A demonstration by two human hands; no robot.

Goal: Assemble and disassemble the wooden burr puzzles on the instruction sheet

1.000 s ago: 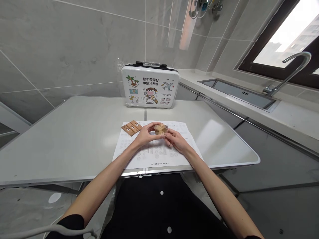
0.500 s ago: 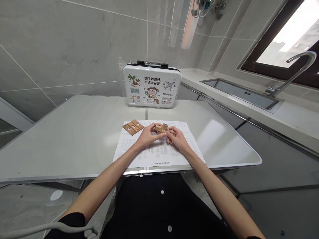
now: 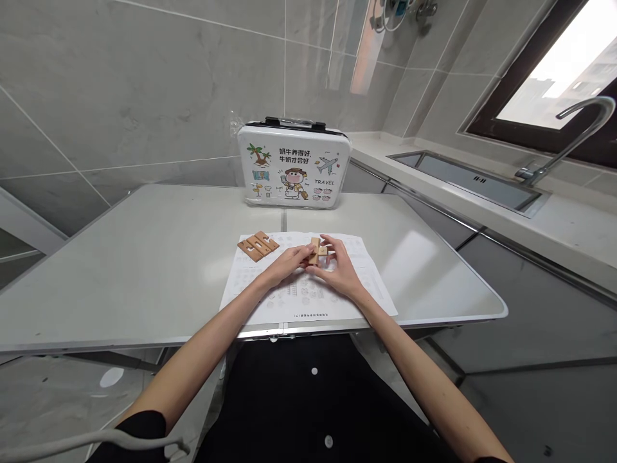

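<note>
Both of my hands meet over a printed paper sheet (image 3: 289, 302) on the white table (image 3: 144, 270). Between them is a small wooden puzzle (image 3: 315, 251) made of interlocked light-brown blocks. My left hand (image 3: 284, 265) pinches its left side with fingers closed on it. My right hand (image 3: 335, 267) curls around it from the right, fingers over the top. Two or three loose notched wooden pieces (image 3: 258, 245) lie side by side on the sheet's far left corner, just beyond my left hand.
A white carry case (image 3: 294, 166) with cartoon travel pictures stands upright at the table's far edge against the tiled wall. To the right runs a counter with a steel sink (image 3: 470, 183) and a curved faucet (image 3: 573, 128) under a window.
The wooden puzzle has been turned in my hands, and one block now stands upright. My right hand has shifted up and over the puzzle. My left hand has flattened lower.
</note>
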